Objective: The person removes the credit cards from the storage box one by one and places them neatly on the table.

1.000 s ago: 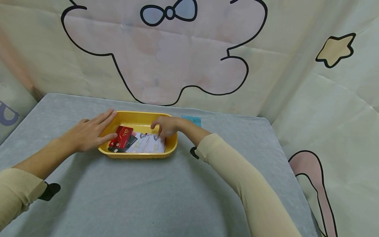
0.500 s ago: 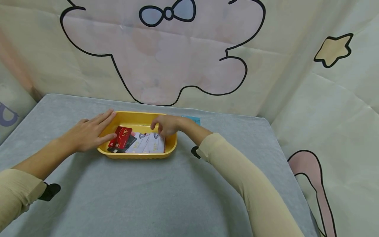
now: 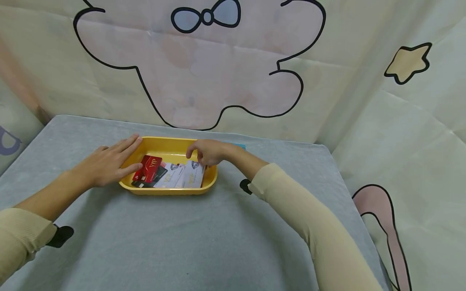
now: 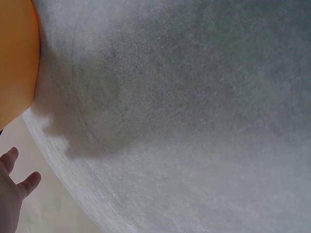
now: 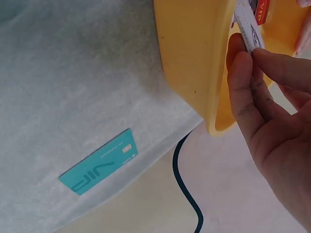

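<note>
A yellow plastic tray holds several cards. My right hand reaches into its right side and pinches the upper edge of a white VIP card between thumb and fingers. In the right wrist view that white card is seen nearly edge-on, tilted up. Another white card lies to its left, beside a red VIP card and a mostly covered black card. With fingers straight, my left hand rests against the tray's left rim.
A teal VIP card lies on the grey cloth right of the tray; in the head view my right arm hides most of it. The grey-covered table ends at a printed curtain behind and to the right.
My right hand has risen slightly and shifted a little right, tilting the white card up at its far edge. My left hand stays in place at the tray.
</note>
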{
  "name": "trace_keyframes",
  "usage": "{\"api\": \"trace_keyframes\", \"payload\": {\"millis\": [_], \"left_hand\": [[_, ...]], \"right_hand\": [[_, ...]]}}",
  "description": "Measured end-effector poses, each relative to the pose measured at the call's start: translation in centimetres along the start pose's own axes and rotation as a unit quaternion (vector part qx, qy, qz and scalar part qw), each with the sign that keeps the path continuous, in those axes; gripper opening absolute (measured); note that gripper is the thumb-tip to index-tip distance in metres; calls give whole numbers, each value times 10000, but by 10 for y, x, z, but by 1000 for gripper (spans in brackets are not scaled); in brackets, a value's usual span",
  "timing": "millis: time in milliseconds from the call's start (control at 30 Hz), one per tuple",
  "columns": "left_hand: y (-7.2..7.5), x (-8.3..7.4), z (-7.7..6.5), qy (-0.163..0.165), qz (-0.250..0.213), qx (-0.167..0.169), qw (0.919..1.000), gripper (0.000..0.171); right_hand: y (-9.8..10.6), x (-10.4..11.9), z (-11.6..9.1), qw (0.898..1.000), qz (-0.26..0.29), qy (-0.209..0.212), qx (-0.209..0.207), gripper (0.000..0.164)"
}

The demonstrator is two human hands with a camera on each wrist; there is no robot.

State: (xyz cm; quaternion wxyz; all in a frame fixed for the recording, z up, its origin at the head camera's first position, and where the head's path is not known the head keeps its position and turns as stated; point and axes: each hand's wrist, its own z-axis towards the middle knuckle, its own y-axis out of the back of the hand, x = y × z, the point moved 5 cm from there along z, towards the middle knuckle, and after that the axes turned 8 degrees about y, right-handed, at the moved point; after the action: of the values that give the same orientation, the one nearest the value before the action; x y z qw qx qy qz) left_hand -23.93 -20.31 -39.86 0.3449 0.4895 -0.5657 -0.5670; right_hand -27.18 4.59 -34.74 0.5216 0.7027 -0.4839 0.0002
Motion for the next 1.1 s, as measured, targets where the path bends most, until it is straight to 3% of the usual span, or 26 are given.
{"api": "trace_keyframes", "payload": {"millis": [333,500,667,833,1100], "left_hand": [[1,-1,-1,37,-28,-1,10000,89],[0,-1,-2,4,8,35,10000,89],[0,-1,-3,8,4,8,10000,89],[1,-3,-2,54,-28,1,10000,88],[-1,-1,-1,28,18,-22,10000,89]], "right_hand": [[11,-3,-13,9991,388,-11,-177,53],[21,-6,-21,9986,360,167,-354,48],[32,-13,-34,9982,191,73,-566,42],[44,-24,-50,9947,360,-112,-958,42],[66,-55,-79,9769,949,-305,-1891,43]]}}
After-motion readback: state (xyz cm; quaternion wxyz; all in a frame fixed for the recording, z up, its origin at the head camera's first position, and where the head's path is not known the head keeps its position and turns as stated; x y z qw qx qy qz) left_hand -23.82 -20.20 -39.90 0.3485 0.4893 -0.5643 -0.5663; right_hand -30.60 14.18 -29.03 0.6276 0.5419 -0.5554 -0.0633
